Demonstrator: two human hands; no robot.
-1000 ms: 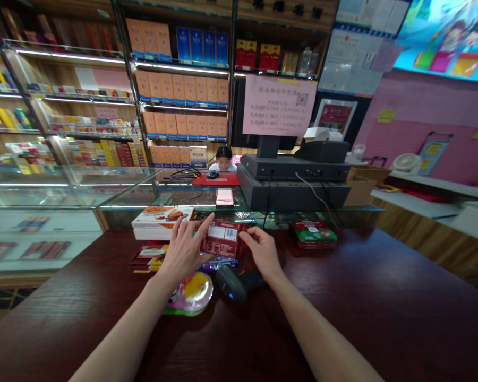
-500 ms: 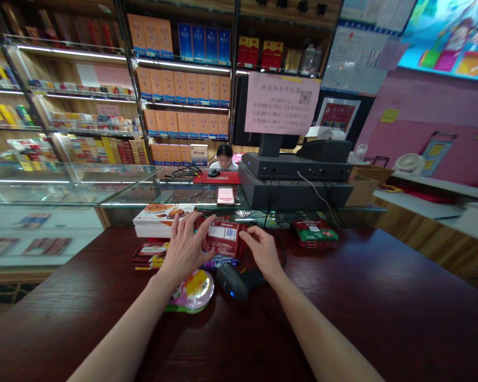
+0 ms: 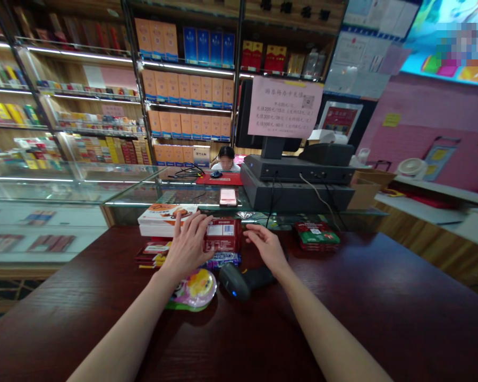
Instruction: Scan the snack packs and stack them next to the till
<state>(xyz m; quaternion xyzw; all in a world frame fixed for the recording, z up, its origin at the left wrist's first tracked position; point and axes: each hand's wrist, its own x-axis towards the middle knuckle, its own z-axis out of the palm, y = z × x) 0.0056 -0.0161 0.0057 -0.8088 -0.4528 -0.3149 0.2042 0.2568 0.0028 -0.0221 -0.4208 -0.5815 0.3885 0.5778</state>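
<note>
Right hand (image 3: 267, 248) newly off barcoded red packet (image 3: 223, 240)

Beyond the far edge of the desk (image 3: 239, 345), a glass case (image 3: 159, 196) bears a red mat (image 3: 207, 180) with a mouse (image 3: 216, 174), and a dark till (image 3: 292, 196). A pink notice (image 3: 286, 111) covers most of the monitor (image 3: 244, 119). Behind, a person (image 3: 226, 160) shows before shelves of orange boxes (image 3: 189, 89) and blue boxes (image 3: 209, 46). Past the desk's far right corner stands a white fan (image 3: 412, 168), below a bright wall screen (image 3: 430, 48).
</note>
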